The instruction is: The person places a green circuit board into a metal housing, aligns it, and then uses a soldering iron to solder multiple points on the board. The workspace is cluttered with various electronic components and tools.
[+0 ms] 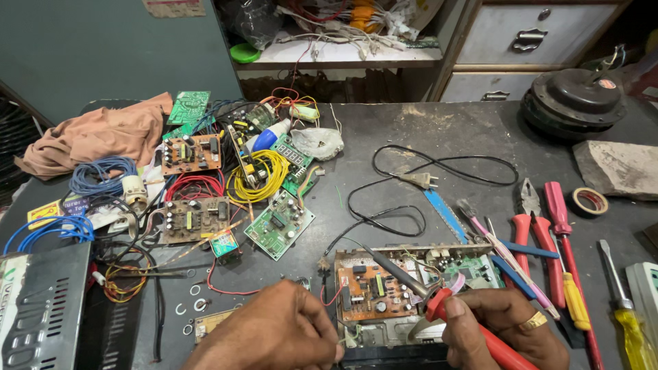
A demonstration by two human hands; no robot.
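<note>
My right hand point(500, 329) grips a red-handled soldering iron point(418, 284); its metal tip reaches up and left over an orange circuit board point(370, 291) set in a metal chassis point(411, 257). My left hand point(274, 332) rests on the dark table at the chassis's left edge, fingers pinched on a thin wire point(346, 336) by the board's lower left corner. A black power cord with a plug point(421, 180) loops across the table behind the chassis.
Several loose circuit boards point(277, 223) and coils of yellow point(264, 175), red and blue wire crowd the left. Red pliers point(528, 219), screwdrivers point(627, 315) and a tape roll point(591, 201) lie right. A fan motor point(576, 99) and a stone point(617, 168) sit far right.
</note>
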